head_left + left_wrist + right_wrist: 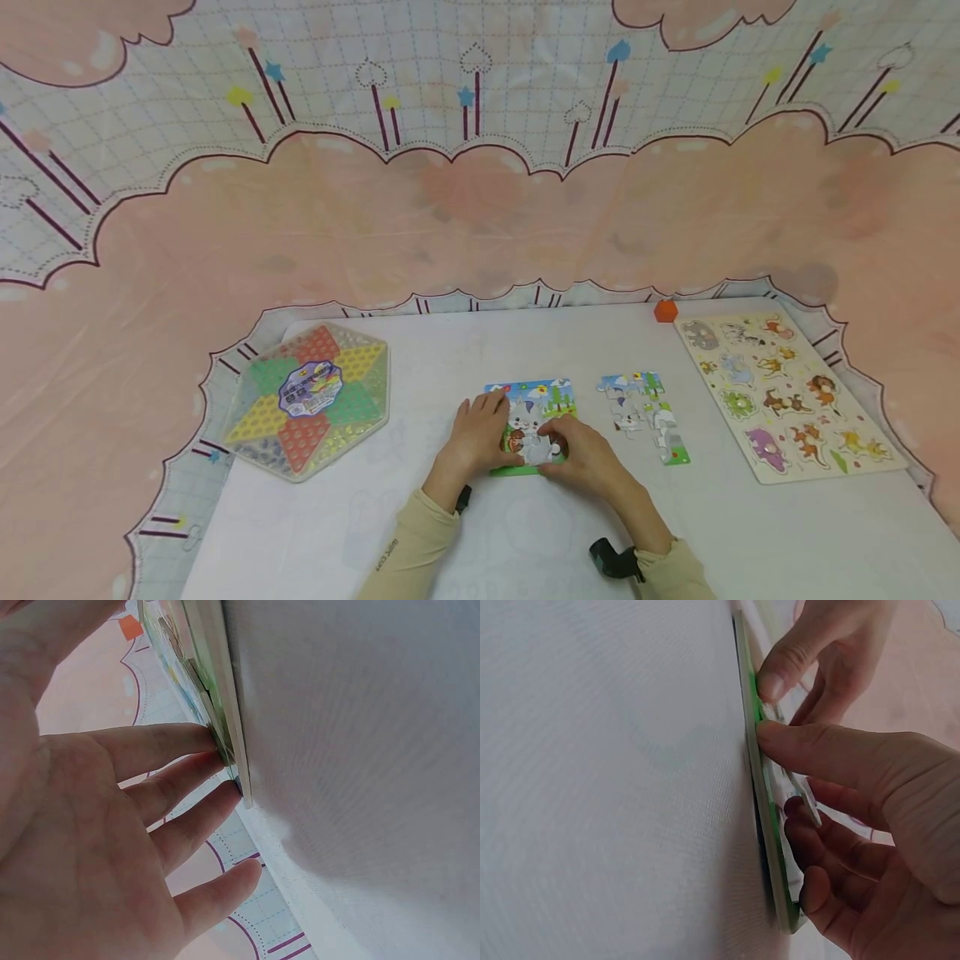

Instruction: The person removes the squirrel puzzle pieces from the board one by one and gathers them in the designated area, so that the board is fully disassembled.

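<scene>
A small jigsaw puzzle (559, 402) with a grey-and-white cartoon animal lies flat in front of me in the head view. My left hand (474, 437) rests on its left side, the fingers fairly straight along the edge in the left wrist view and the thumb low on the picture. At the lower right, my right hand (588, 460) pinches a puzzle piece (807, 799) between thumb and fingers. That piece is tilted up from the picture in the right wrist view. Loose puzzle pieces (663, 429) lie to the right of this hand.
A hexagonal game board (360, 404) with coloured triangles and a clear cover lies at the left. On the right is a wooden animal puzzle board (795, 425), with an orange-red block (665, 312) by its far corner. A patterned cloth (480, 217) hangs behind the white table (465, 346).
</scene>
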Demonstrator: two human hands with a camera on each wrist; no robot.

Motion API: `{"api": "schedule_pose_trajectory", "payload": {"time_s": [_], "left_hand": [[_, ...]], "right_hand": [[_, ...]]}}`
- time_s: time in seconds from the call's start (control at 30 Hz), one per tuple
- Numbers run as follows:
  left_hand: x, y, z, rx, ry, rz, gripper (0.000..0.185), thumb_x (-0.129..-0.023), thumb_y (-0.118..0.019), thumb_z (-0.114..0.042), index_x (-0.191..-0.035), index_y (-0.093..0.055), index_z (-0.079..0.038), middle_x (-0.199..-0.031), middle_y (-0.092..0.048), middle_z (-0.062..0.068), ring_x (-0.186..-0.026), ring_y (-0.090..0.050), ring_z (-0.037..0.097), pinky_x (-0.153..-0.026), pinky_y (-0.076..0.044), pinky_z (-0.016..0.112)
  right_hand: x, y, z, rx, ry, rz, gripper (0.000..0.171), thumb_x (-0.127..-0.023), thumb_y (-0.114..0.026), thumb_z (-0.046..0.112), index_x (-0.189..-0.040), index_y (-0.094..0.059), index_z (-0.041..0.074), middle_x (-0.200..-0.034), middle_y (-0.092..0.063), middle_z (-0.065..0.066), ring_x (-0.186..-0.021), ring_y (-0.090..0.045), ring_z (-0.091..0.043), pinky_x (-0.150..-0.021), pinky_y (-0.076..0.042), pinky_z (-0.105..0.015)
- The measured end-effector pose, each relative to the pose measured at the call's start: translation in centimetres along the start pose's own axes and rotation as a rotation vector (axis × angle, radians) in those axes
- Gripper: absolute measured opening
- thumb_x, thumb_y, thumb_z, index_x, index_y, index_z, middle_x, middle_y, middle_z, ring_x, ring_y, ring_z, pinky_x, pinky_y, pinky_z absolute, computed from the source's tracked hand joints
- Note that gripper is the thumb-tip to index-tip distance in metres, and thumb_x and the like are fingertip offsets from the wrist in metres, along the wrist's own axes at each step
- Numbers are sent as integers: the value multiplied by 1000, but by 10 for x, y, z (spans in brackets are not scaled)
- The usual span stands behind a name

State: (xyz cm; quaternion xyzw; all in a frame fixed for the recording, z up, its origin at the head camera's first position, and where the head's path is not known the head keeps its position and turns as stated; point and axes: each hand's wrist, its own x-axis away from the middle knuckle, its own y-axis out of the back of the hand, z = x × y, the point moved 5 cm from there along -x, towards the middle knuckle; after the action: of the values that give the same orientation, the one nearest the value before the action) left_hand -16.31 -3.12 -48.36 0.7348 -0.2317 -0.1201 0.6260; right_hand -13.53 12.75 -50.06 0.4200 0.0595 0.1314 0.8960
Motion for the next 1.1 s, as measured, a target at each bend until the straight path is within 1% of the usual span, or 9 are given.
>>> {"api": "schedule_pose_trajectory", "payload": {"time_s": [0.2,0.47,0.67,0.8,1.0,1.1], "left_hand": [[-1,-1,0,3,2,3,97,-73,-82,-55,-143,-46,2,-148,-43,15,-135,-40,34,-109,-33,56],[-1,-2,0,20,6,15,96,-75,-81,-54,-144,-46,1,-149,-43,15,-136,-39,33,-110,-32,57],[-1,1,0,17,9,16,96,-75,-81,-54,-144,-46,1,-148,-43,15,-136,-39,34,-110,-32,56],[0,2,0,33,7,14,96,-75,-82,-53,-144,-45,2,-149,-42,15,-136,-38,34,-110,-31,56],[1,2,1,49,7,24,96,-76,-81,-52,-145,-44,2,-150,-40,15,-137,-37,35,-111,-30,57],[0,2,1,46,0,21,96,-76,-81,-53,-145,-44,2,-149,-41,16,-136,-38,35,-110,-30,57]], "right_hand": [[-1,0,1,-4,22,16,42,-73,-87,14,-110,-69,10,-93,-56,6,-80,-50,-10,-71,-45,-30],[2,8,-1,20,22,-10,42,-74,-86,16,-112,-69,8,-97,-61,5,-85,-55,-10,-76,-49,-33],[5,16,-9,24,-2,-32,42,-73,-87,15,-110,-69,9,-98,-63,4,-86,-58,-12,-77,-50,-34],[7,22,-13,40,-27,-42,41,-72,-87,15,-110,-70,9,-97,-64,4,-88,-59,-14,-78,-50,-36],[15,34,-22,84,-56,-43,41,-72,-87,16,-109,-69,10,-96,-64,3,-87,-59,-15,-76,-50,-36],[20,42,-27,88,-60,-49,42,-71,-86,15,-109,-69,10,-98,-65,3,-87,-59,-16,-74,-50,-36]]}}
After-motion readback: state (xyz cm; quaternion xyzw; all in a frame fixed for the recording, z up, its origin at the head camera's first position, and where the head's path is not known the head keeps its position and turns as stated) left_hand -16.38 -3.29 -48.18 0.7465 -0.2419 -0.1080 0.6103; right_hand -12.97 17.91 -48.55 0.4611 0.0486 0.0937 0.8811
